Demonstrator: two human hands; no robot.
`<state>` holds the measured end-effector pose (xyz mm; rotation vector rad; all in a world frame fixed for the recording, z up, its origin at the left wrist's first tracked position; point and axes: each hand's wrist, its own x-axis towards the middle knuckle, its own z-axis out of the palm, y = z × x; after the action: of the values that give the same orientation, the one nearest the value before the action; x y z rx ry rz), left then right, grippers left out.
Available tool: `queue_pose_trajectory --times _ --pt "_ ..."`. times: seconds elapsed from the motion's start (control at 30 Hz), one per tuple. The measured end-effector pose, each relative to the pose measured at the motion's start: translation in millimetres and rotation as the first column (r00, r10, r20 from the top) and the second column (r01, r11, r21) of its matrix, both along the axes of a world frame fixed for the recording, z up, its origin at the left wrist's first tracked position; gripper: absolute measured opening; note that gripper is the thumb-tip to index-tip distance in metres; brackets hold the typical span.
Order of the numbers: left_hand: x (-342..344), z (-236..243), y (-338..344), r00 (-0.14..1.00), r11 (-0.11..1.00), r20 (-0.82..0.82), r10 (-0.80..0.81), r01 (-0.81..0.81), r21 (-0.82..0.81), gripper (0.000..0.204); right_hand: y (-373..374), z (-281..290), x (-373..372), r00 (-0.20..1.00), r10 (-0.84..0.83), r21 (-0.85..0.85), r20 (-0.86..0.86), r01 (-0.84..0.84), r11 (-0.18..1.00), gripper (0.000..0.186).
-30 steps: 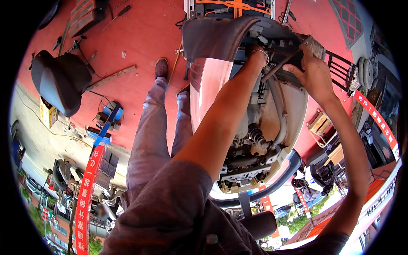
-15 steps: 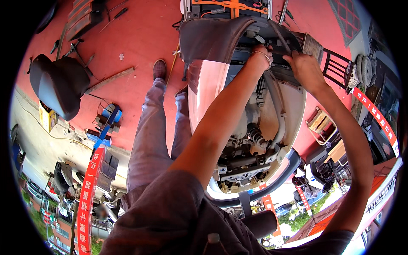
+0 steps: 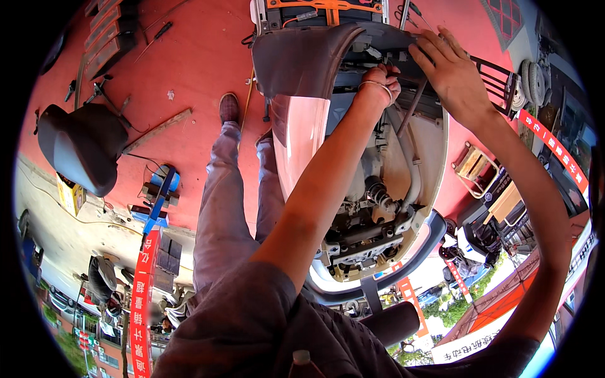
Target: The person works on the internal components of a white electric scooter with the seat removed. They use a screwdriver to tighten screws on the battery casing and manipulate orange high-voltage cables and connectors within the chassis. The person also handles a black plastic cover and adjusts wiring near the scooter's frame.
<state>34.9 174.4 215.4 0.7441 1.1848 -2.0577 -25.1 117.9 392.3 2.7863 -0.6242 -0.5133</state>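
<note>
The opened body of a scooter, with a pale pink side panel point(image 3: 302, 123) and a dark brown cover point(image 3: 296, 63), stands in front of me. My left hand point(image 3: 380, 85) reaches inside the opening under the cover. Its fingers are curled closed, and what they hold is hidden. My right hand point(image 3: 450, 79) lies over the right rim of the opening with fingers stretched and spread. A dark slanting rod point(image 3: 411, 108) runs between my hands, down into the cavity. Below it are a grey hose point(image 3: 414, 183) and a ribbed black boot point(image 3: 377, 190).
A removed dark seat point(image 3: 79, 148) lies on the left, beside a wooden strip point(image 3: 157, 131). Screwdrivers point(image 3: 157, 38) and other tools are scattered on the red floor. To the right stand a black rack point(image 3: 498, 82) and a small wooden stool point(image 3: 476, 169). Red banners point(image 3: 142, 302) hang around.
My right hand has gone from closed fingers at the cover's rim to a spread hand, slightly higher. The dark rod now sits lower in the cavity. My left hand stays inside the opening.
</note>
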Motion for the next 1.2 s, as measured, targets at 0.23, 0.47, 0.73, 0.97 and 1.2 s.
queue_pose_trajectory --times 0.23,0.47,0.73,0.97,1.2 --pt "-6 2 2 0.988 0.988 0.030 -0.150 0.150 -0.020 0.019 -8 -57 -25 0.928 0.021 0.489 -0.371 0.176 0.854 0.010" --pt "0 -8 17 0.998 1.000 0.056 0.016 -0.017 0.015 0.019 19 -56 -11 0.869 -0.413 0.593 -0.272 0.489 0.639 0.008" --pt "-4 -17 22 0.976 0.965 -0.101 0.195 -0.209 -0.161 0.021 40 -57 17 -0.500 -0.729 0.679 -0.468 0.324 -0.658 0.016" --pt "-14 -22 9 0.991 0.998 0.131 -0.030 0.037 -0.051 0.023 37 -74 27 -0.813 -0.324 0.805 -0.483 -0.267 -0.530 0.020" --pt "-2 -14 12 0.999 1.000 -0.035 0.006 -0.006 0.002 0.025 15 -18 -17 0.893 -0.424 0.196 0.149 0.394 0.898 0.028"
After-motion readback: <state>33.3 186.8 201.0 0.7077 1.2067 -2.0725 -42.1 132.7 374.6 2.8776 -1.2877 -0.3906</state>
